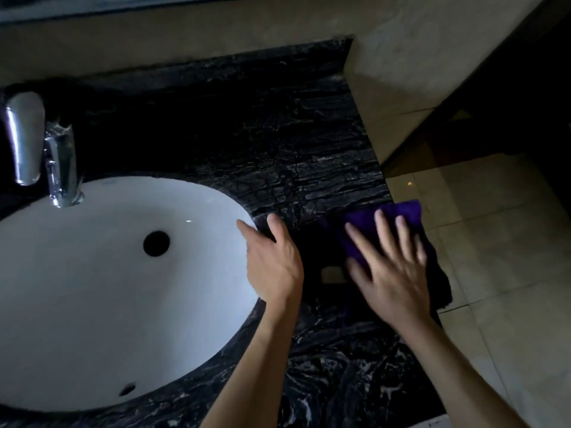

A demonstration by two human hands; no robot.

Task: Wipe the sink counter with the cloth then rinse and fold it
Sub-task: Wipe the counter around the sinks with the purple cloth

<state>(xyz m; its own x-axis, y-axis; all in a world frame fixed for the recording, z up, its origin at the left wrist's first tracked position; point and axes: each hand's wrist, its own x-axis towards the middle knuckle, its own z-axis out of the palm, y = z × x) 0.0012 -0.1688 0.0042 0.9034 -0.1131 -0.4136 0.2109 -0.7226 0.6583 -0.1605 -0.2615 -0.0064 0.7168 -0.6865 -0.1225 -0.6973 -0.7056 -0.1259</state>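
The scene is filled by a black, white-veined marble sink counter [278, 143], which runs from the back wall at twelve o'clock down to the near edge at six o'clock and ends at three o'clock in a straight edge above a pale tiled floor [494, 273]. Set into the counter at nine o'clock is a white oval ceramic basin [108, 273], with a dark round drain [156, 243] near its middle, and at ten o'clock a chrome tap [60, 168] is seen leaning over the basin's rim. A dark purple terry cloth [398, 213] is spread on the counter at three o'clock, right at the counter's outer edge, with part of it draped over that edge. The cloth is pressed flat under the right hand [391, 270], whose fingers are splayed and extended, nothing being gripped. The left hand [273, 261] is laid loosely open on the basin's rim at the centre of the view, the forefinger pointing toward ten o'clock; no object is held by it. The wiping step is judged to be in hand, the rinsing and folding not yet begun. For the next move, steady downward pressure is called for, and the cloth is best drawn from three o'clock back toward the basin, so that it is not pushed off the edge.
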